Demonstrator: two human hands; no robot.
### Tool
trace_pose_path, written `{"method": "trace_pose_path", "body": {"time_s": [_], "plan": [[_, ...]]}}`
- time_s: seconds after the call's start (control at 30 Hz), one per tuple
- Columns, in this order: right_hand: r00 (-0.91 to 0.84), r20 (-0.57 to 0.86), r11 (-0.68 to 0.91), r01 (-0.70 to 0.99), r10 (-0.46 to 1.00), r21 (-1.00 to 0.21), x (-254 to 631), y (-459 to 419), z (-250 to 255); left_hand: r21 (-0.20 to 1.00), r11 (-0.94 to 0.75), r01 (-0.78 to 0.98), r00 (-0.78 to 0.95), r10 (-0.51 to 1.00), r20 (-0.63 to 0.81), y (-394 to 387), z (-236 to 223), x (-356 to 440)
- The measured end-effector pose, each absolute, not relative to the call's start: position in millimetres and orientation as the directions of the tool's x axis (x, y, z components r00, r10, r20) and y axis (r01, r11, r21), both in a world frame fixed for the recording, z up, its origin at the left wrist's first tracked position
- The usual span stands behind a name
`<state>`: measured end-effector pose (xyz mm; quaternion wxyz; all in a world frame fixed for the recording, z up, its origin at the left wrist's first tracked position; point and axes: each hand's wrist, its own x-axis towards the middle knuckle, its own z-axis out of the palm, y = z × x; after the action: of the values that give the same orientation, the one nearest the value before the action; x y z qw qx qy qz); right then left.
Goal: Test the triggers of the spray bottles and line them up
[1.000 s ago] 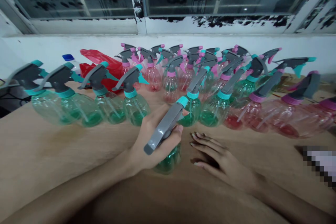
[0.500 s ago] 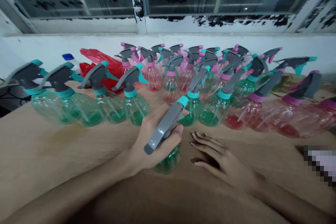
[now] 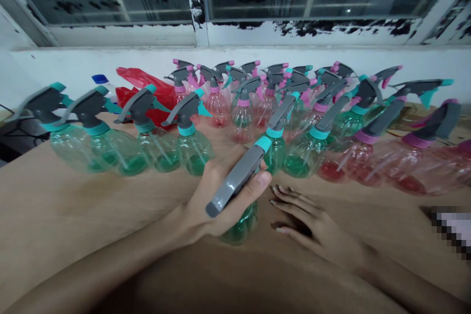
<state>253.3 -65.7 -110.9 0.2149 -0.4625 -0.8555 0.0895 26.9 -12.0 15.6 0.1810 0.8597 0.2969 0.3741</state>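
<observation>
My left hand [image 3: 217, 191] is wrapped round the neck of a green spray bottle [image 3: 241, 225] near the front of the table. Its grey trigger head with a turquoise nozzle points away from me to the right, and most of the neck is hidden by my fingers. To the right, my right hand [image 3: 309, 218] rests on the tabletop with fingers stretched out, holding nothing. Just beyond the hands stands a row of spray bottles: a green one [image 3: 195, 157] left of my left hand, another green one [image 3: 300, 159] past my right fingertips, and pink ones [image 3: 362, 167] farther right.
Several more pink and green spray bottles [image 3: 217, 108] crowd the back of the wooden table [image 3: 121, 211]. A red plastic bag [image 3: 147, 91] and a blue-capped bottle [image 3: 101, 80] are at the back left. A pixelated patch covers something at the right edge.
The whole view has shifted slightly. My left thumb on the spray head sits a little higher and farther out; the bottle stays in my grip. My right hand keeps its place on the table.
</observation>
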Motion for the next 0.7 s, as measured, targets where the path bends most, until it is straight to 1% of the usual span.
{"method": "trace_pose_path", "body": {"time_s": [0.1,0.13,0.3,0.43,0.63,0.7], "plan": [[-0.472,0.293,0.553,0.752,0.831,-0.358,252.1,-66.3,-109.2,0.595,-0.731,0.335,0.567,0.660,0.493,-12.6,18.2,26.4],[-0.468,0.296,0.552,0.752,0.832,-0.361,251.7,-66.6,-108.6,0.603,-0.719,0.346,0.562,0.673,0.480,-12.4,18.4,26.0],[-0.462,0.308,0.553,0.743,0.831,-0.377,250.9,-67.1,-107.4,0.619,-0.689,0.376,0.561,0.701,0.439,-11.9,18.1,24.8],[-0.482,0.296,0.563,0.748,0.825,-0.351,252.1,-66.2,-108.3,0.625,-0.674,0.394,0.583,0.709,0.397,-12.6,19.7,24.8],[-0.480,0.278,0.553,0.761,0.832,-0.340,252.5,-65.7,-109.2,0.628,-0.710,0.318,0.501,0.688,0.525,-9.3,12.9,26.2],[-0.471,0.282,0.547,0.761,0.835,-0.348,252.3,-66.0,-109.0,0.630,-0.707,0.322,0.481,0.695,0.534,-8.4,9.6,26.9]]}}
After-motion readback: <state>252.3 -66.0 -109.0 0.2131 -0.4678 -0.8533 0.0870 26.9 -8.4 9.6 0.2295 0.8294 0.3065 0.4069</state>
